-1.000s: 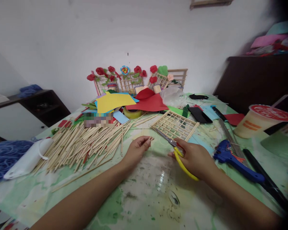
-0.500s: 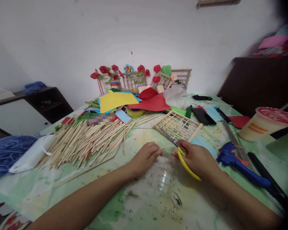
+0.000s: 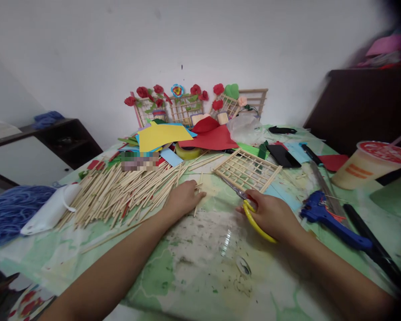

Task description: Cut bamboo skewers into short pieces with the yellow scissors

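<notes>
My right hand grips yellow-handled scissors, their blades pointing up-left toward a small wooden lattice frame lying flat on the green table cover. My left hand rests palm down at the right edge of a big heap of thin wooden sticks, its fingertips on a loose stick. Whether the fingers pinch that stick cannot be told.
Coloured paper sheets, a tape roll and flower-decorated lattices lie at the back. A blue glue gun, a black phone and a sealed drink cup sit on the right. Blue yarn and a white bag lie left.
My left hand has moved left and forward from beside the scissors onto the edge of the stick heap; the short piece it held is no longer seen. The right hand barely shifted.
</notes>
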A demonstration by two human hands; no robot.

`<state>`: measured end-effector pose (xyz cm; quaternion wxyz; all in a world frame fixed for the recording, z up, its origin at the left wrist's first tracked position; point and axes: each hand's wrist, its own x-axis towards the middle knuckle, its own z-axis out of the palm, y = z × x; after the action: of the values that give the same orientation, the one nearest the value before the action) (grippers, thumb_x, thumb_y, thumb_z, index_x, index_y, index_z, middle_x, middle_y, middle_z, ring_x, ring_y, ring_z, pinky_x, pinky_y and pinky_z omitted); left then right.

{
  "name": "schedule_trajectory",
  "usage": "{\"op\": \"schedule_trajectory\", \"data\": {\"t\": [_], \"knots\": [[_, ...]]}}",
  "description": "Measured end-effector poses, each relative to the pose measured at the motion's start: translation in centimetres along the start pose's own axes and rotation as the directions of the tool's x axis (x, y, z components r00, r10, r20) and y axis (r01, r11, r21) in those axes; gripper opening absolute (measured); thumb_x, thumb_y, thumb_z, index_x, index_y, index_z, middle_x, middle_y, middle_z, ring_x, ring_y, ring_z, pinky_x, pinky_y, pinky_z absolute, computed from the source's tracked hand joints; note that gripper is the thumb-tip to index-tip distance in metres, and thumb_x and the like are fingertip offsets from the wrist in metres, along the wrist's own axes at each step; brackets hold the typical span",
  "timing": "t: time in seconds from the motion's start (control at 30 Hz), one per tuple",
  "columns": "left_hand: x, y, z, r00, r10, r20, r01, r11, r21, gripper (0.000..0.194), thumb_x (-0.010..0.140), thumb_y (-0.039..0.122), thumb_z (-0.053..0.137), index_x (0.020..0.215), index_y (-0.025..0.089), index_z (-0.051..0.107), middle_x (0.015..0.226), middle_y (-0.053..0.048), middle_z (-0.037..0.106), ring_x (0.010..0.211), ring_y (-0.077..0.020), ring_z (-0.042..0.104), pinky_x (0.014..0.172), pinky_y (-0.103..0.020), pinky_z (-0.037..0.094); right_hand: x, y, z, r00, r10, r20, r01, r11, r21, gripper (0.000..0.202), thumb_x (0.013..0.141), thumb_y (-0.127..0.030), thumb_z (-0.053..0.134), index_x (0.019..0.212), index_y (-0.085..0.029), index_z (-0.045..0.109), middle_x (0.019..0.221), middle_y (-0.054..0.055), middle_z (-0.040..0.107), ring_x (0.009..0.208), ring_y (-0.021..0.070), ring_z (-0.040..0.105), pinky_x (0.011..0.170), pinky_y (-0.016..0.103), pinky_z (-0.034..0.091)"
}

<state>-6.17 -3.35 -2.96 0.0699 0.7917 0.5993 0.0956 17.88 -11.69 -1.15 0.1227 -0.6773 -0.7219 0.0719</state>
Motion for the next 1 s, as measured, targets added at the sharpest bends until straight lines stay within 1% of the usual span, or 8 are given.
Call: {"op": "schedule_trajectory", "data": {"t": [0.13,0.23,0.33,0.4,0.47,0.6,0.7,1.0], "knots": [[0.1,-0.1,0.0,1.0,0.007,-0.013,-0.007,0.999,-0.037,0.019,0.081,0.029,0.043,0.079,0.017,0.057,0.085,-0.009,0.063,0.08,-0.0207,0.057,0.065,-0.028,0.038,-0.1,0.1,0.2,1.0,-0.007,-0.016,0.007,1.0,0.018,0.035,0.077,-0.052,0.048,0.093,-0.023,0.06,0.075,0.004,0.067,0.068,0.0215,0.059,0.052,0.026,0.027],[0.2,-0.2,-0.4,1.0,-0.01,-0.02,0.002,0.93,-0.368,0.016,0.079,0.027,0.046,0.073,0.016,0.056,0.075,-0.005,0.059,0.07,-0.016,0.053,0.059,-0.024,0.036,0.0,0.3,0.5,0.999,-0.005,-0.041,0.008,0.997,0.08,0.037,0.075,-0.053,0.051,0.096,-0.024,0.061,0.074,0.004,0.066,0.066,0.021,0.058,0.052,0.026,0.029],[-0.4,0.7,-0.9,0.983,0.031,0.182,0.142,0.503,-0.853,0.021,0.078,0.035,0.053,0.07,0.015,0.052,0.064,0.001,0.05,0.048,-0.007,0.037,0.044,-0.018,0.025,0.3,0.5,0.9,0.994,0.033,-0.102,-0.005,0.965,0.264,0.041,0.073,-0.052,0.056,0.101,-0.023,0.062,0.07,0.003,0.064,0.062,0.0187,0.056,0.052,0.026,0.033],[-1.2,1.7,-1.3,0.934,0.149,0.325,0.303,0.152,-0.941,0.023,0.072,0.034,0.062,0.071,0.014,0.051,0.063,0.003,0.047,0.043,-0.0027,0.028,0.04,-0.016,0.018,0.5,0.6,1.2,0.982,0.077,-0.174,0.012,0.886,0.463,0.043,0.071,-0.049,0.06,0.104,-0.021,0.06,0.069,0.001,0.062,0.06,0.0168,0.055,0.053,0.026,0.037],[-2.1,2.7,-1.5,0.879,0.257,0.402,0.416,0.001,-0.909,0.023,0.067,0.028,0.068,0.073,0.013,0.052,0.062,0.003,0.047,0.042,-0.001,0.028,0.04,-0.014,0.018,0.6,0.4,1.2,0.964,0.126,-0.236,0.062,0.752,0.656,0.045,0.069,-0.045,0.063,0.104,-0.018,0.058,0.068,0.0,0.06,0.058,0.0149,0.053,0.053,0.027,0.04],[-3.6,3.9,-1.2,0.75,0.421,0.51,0.547,0.04,-0.836,0.019,0.071,0.026,0.067,0.076,0.012,0.056,0.06,0.002,0.05,0.041,-0.0018,0.034,0.038,-0.015,0.02,0.5,-0.5,0.7,0.938,0.257,-0.233,0.09,0.47,0.878,0.049,0.066,-0.039,0.067,0.107,-0.016,0.054,0.064,-0.002,0.056,0.048,0.0104,0.049,0.043,0.024,0.04],[-4.1,4.1,-0.8,0.698,0.46,0.549,0.584,0.078,-0.808,0.019,0.071,0.027,0.067,0.08,0.012,0.059,0.06,0.002,0.053,0.04,-0.0015,0.036,0.039,-0.015,0.022,0.3,-1.1,0.2,0.925,0.313,-0.215,0.096,0.354,0.93,0.048,0.065,-0.035,0.067,0.108,-0.018,0.053,0.063,-0.004,0.053,0.042,0.0077,0.046,0.035,0.02,0.035],[-4.3,4.6,-0.7,0.742,0.42,0.522,0.561,0.035,-0.827,0.021,0.076,0.031,0.064,0.081,0.011,0.06,0.062,-0.005,0.063,0.05,-0.007,0.054,0.048,-0.015,0.038,-0.6,-2.1,0.4,0.954,0.264,-0.14,0.073,0.248,0.966,0.042,0.065,-0.028,0.067,0.103,-0.02,0.05,0.059,-0.007,0.051,0.038,0.0069,0.045,0.032,0.019,0.035]]}}
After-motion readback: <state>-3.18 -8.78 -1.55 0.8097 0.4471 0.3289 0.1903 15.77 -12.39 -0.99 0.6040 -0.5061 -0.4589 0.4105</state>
